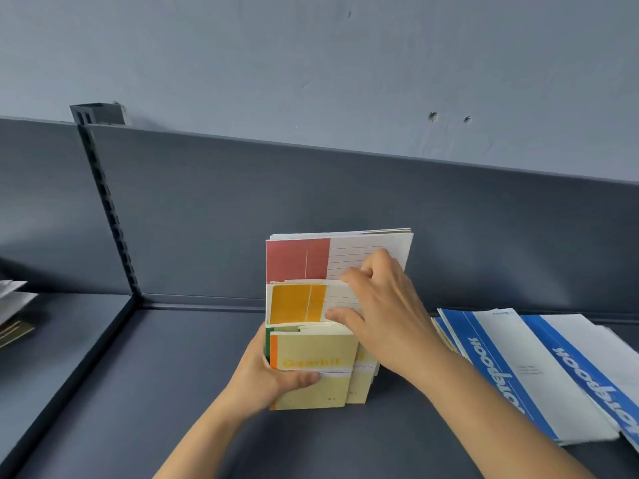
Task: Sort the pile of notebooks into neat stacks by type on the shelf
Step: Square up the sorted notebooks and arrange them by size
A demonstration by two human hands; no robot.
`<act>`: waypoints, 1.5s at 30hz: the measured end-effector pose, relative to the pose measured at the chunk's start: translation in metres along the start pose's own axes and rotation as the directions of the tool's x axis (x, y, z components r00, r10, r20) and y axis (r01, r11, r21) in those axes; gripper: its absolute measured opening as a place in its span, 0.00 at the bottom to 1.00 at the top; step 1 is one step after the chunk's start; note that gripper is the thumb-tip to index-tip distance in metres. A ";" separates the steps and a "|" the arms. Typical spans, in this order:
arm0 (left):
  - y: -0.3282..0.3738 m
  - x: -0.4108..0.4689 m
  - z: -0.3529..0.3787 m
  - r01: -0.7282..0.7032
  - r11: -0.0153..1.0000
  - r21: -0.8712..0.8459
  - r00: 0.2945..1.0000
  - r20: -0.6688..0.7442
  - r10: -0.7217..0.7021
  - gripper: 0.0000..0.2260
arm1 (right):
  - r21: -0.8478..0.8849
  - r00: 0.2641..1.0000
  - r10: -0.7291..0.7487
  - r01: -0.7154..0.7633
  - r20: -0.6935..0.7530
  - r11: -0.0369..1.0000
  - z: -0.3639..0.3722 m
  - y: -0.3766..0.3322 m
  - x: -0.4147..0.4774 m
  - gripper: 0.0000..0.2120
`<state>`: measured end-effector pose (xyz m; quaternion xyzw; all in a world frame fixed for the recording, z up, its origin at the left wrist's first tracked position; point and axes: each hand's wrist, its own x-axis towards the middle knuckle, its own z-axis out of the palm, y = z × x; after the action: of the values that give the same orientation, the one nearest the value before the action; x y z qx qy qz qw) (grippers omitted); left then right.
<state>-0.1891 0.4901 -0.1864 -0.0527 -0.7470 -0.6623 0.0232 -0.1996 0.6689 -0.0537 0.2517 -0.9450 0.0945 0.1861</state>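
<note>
Gripping upright bundle of notebooks [318, 350] on the shelf [155, 392] in left hand [262, 375] fingers; right hand [387, 305] fingers pinching its taller covers. Flat just right, blue notebooks [518, 375]; far left past the post [110, 216], more books [14, 316].

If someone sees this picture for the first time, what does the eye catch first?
A bundle of notebooks with red, orange and yellow covers stands upright mid-shelf, gripped low by the left hand while the right hand pinches its right side. To the right, blue-and-white notebooks lie flat on the dark shelf.
</note>
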 end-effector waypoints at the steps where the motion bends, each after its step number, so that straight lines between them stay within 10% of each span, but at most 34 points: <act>1: -0.001 0.001 -0.002 -0.009 1.000 0.001 1.000 0.017 0.009 0.32 | -0.001 1.000 0.010 -0.010 0.022 1.000 -0.002 -0.002 0.001 0.19; 21: 0.000 0.002 -0.004 -0.041 0.999 -0.034 0.991 0.125 0.045 0.27 | 0.200 0.921 0.382 -0.389 0.073 0.899 -0.021 0.054 -0.032 0.15; 23: 0.002 0.000 -0.004 -0.026 0.999 -0.037 0.993 0.112 0.030 0.31 | 0.415 0.876 0.473 -0.465 0.090 0.782 -0.018 0.063 -0.037 0.18; 26: 0.002 0.000 -0.002 0.001 0.999 -0.051 0.997 0.074 0.003 0.41 | 0.819 0.787 0.578 -0.468 0.216 0.331 0.005 0.070 -0.046 0.18; 29: 0.002 0.000 0.001 -0.001 0.999 -0.045 0.999 0.047 0.003 0.42 | 0.910 0.755 0.586 -0.409 0.294 0.071 0.041 0.059 -0.055 0.17; 45: -0.003 -0.002 0.005 0.025 0.999 0.025 1.000 -0.011 -0.025 0.33 | 0.857 0.803 0.496 -0.476 0.332 0.198 0.093 0.063 -0.085 0.21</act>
<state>-0.1877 0.4948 -0.1904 -0.0398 -0.7557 -0.6534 0.0195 -0.1921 0.7353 -0.1774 -0.0004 -0.7569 0.6534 -0.0157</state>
